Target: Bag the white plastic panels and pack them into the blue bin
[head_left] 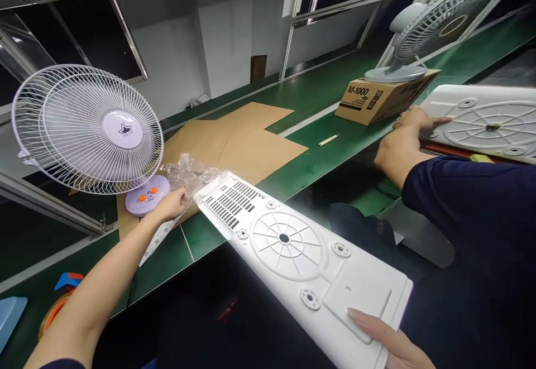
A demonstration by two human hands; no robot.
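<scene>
A long white plastic panel (293,246), with vent slots and a round ribbed hub, lies slantwise in front of me. My right hand (387,341) holds its near end from below, thumb on top. My left hand (172,204) reaches out to the panel's far end, its fingers closed on a crumpled clear plastic bag (190,171). Just beyond that hand stands a white table fan (87,129) on a lilac base (147,195) with orange buttons. A printed leaflet (159,240) lies under my left wrist.
A green conveyor belt (335,140) carries flat cardboard sheets (247,140) and an M-1000 carton (383,98) with a second fan (439,20) on it. At right, a co-worker's hand (404,140), in a dark blue sleeve, rests on another white panel (486,126).
</scene>
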